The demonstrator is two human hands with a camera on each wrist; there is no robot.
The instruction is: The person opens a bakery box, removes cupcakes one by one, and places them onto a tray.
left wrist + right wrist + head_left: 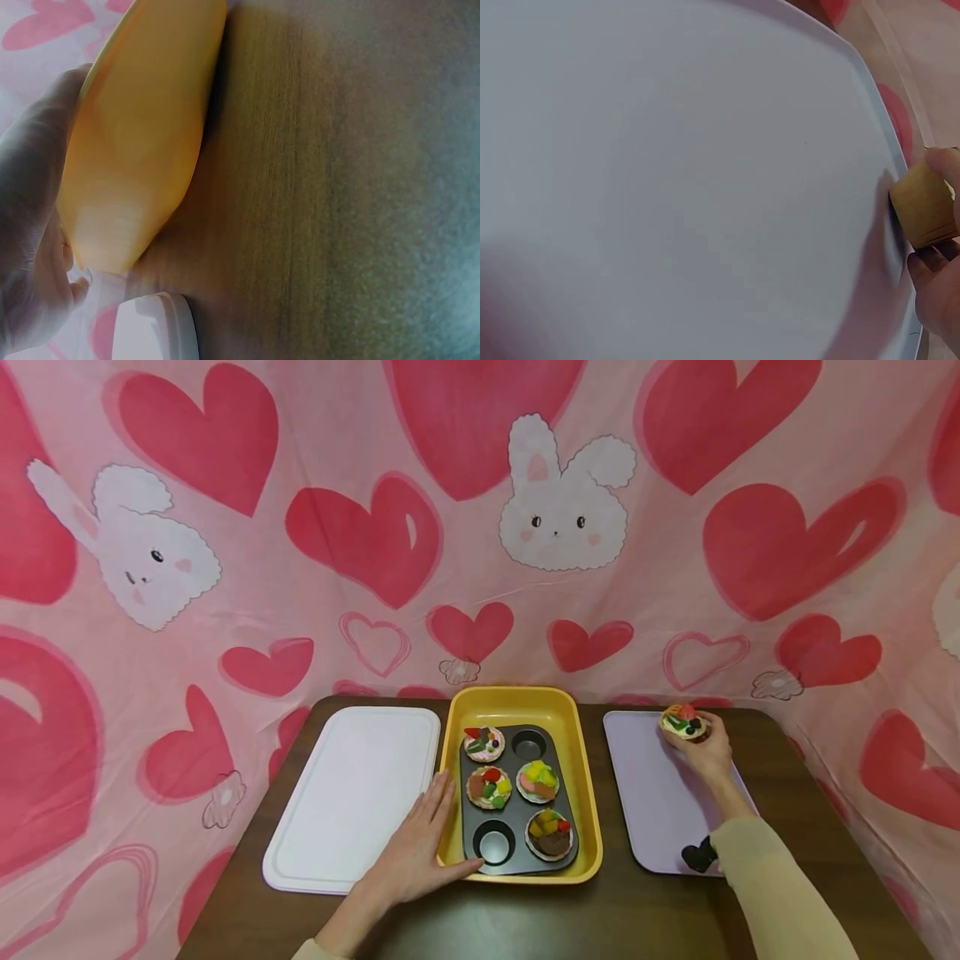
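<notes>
My right hand (708,752) pinches a fruit-topped tart (683,723) with red, green and dark toppings near the back right of the lavender tray (652,793). In the right wrist view the tart's tan side (922,206) shows between thumb and fingers, close over the tray's edge. My left hand (416,843) rests on the front left corner of the yellow tray (589,827), fingers laid straight along the rim, thumb at the front. Inside it lies a dark muffin tin (517,852) with several decorated tarts (489,787); its back right and front left cups are empty.
A white board (352,793) lies left of the yellow tray. A small black object (699,856) shows beside the right sleeve, over the lavender tray's front. All stand on a brown wooden table (540,918), with a pink heart-patterned cloth (465,577) hanging behind.
</notes>
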